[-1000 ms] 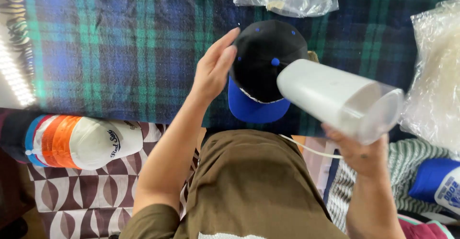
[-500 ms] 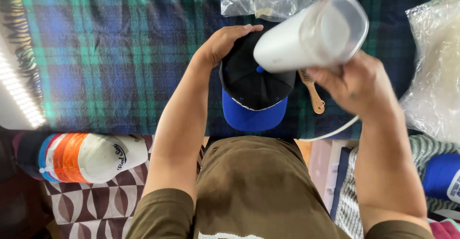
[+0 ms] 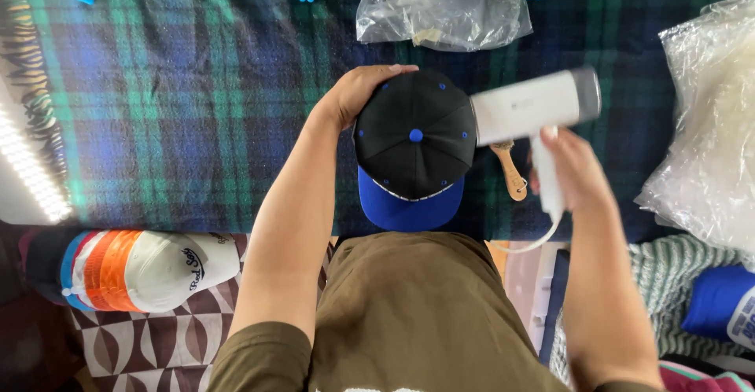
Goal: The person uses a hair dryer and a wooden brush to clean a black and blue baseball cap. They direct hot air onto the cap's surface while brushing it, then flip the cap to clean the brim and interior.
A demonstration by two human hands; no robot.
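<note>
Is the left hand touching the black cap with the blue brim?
Touching. In the head view the left hand lies on the crown of the black cap, with the fingers curved over its top edge and no gap visible between them.

left hand (image 3: 355, 93) cupped flat on black cap (image 3: 413, 140), upper left side, fingers draped over top edge. right hand (image 3: 568, 172) just right of cap, fist wrapped round white steamer handle (image 3: 544, 173), forearm straight.

Black cap (image 3: 414, 136) with blue brim, crown up on plaid cloth; white handheld steamer (image 3: 535, 109) level, nozzle at its crown.
</note>
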